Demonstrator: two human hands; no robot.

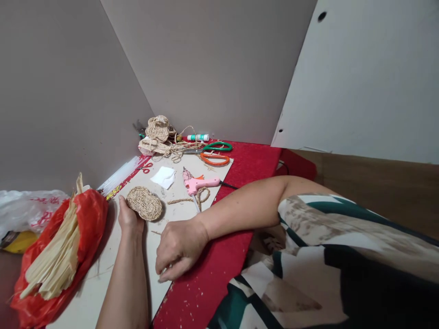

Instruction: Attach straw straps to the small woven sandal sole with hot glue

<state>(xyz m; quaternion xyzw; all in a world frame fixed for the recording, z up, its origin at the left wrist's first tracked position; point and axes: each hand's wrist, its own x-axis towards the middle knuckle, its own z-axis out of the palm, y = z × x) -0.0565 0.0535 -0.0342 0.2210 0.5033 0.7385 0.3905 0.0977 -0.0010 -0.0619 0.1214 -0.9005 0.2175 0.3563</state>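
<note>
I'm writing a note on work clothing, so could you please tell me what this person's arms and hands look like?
The left hand and right hand are bare, with no gloves, watch or bracelet showing. The right arm wears a sleeve ending near the elbow, patterned white, dark green and brownish. The left forearm is bare; its sleeve is out of view.

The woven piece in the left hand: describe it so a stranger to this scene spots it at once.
Find the red table, then the pale board on it. There, left of the pink glue gun in the picture, the left hand holds a flat tan woven piece with a slightly pinched waist. Unlike the woven item on the pile near the wall, it sits in a hand.
</note>
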